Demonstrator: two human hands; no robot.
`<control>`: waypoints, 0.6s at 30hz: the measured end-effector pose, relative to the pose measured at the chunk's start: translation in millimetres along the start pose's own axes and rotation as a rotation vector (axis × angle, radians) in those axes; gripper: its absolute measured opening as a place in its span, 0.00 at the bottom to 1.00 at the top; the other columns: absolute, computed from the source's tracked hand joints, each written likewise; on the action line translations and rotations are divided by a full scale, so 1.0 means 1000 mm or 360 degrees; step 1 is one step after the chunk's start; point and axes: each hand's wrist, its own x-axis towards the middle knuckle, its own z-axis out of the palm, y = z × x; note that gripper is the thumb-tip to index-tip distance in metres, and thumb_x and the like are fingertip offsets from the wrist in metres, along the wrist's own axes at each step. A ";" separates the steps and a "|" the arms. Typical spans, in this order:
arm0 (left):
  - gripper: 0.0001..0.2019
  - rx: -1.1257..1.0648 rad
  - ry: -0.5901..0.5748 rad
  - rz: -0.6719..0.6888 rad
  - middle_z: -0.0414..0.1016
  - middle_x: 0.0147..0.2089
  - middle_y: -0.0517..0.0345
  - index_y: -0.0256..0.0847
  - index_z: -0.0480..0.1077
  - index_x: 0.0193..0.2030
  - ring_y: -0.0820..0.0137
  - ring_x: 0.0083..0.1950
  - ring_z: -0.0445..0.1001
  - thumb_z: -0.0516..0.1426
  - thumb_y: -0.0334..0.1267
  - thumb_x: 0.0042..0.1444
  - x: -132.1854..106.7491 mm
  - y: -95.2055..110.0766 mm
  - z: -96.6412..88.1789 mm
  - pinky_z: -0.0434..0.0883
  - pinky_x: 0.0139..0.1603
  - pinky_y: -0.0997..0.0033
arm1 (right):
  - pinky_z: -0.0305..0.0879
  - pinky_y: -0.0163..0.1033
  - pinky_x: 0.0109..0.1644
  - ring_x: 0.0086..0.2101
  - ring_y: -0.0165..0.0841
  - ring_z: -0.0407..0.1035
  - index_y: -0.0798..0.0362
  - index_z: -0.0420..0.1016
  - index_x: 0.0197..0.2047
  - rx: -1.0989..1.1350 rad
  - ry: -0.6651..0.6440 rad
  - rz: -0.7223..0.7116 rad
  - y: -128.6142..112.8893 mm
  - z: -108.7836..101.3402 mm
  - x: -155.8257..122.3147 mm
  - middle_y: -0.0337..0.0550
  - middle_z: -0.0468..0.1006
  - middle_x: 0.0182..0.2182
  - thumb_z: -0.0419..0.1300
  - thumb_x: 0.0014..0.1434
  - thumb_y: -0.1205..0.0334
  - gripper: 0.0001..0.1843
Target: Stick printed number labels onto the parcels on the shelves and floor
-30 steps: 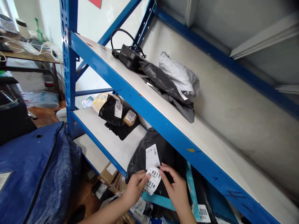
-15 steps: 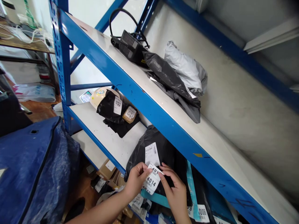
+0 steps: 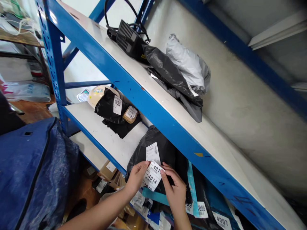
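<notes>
Both hands meet at a strip of white numbered labels (image 3: 152, 177) reading 4014, held in front of a black plastic parcel (image 3: 165, 153) on the middle shelf. My left hand (image 3: 135, 177) pinches the strip's left edge. My right hand (image 3: 174, 188) pinches its upper right corner with thumb and forefinger. The parcel carries a white barcode sticker (image 3: 153, 152) just above the strip.
A blue metal rack (image 3: 134, 92) holds white shelves. On the top shelf lie a black charger with cable (image 3: 128, 40) and grey and black mailer bags (image 3: 182, 73). Small black parcels (image 3: 115, 111) sit further left. More labelled parcels (image 3: 203, 207) lie below right. A blue sack (image 3: 31, 172) stands at left.
The camera has shifted so the rack sits further left and higher. Both hands stay on the label strip, and the right fingers have worked at its top label.
</notes>
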 end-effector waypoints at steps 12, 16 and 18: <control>0.27 0.0246 0.0009 0.0132 0.55 0.17 0.68 0.40 0.56 0.18 0.79 0.21 0.51 0.60 0.62 0.43 -0.005 -0.006 0.003 0.51 0.22 0.77 | 0.73 0.47 0.46 0.43 0.42 0.75 0.51 0.75 0.33 0.0048 0.0072 0.0073 0.001 0.006 -0.002 0.49 0.81 0.38 0.59 0.58 0.60 0.05; 0.30 0.0468 -0.0090 0.0186 0.48 0.18 0.69 0.42 0.48 0.16 0.79 0.22 0.47 0.59 0.62 0.44 -0.008 -0.010 -0.005 0.48 0.22 0.75 | 0.72 0.46 0.46 0.43 0.42 0.74 0.51 0.72 0.29 0.0029 0.0068 -0.0012 -0.003 0.006 0.000 0.48 0.81 0.36 0.59 0.58 0.61 0.06; 0.29 0.0621 -0.0359 0.0161 0.48 0.18 0.69 0.42 0.49 0.16 0.79 0.23 0.47 0.62 0.58 0.43 -0.011 -0.007 -0.016 0.47 0.23 0.75 | 0.72 0.46 0.46 0.44 0.43 0.74 0.50 0.71 0.27 0.0011 0.0047 -0.0021 -0.004 0.005 0.000 0.48 0.81 0.36 0.59 0.58 0.61 0.08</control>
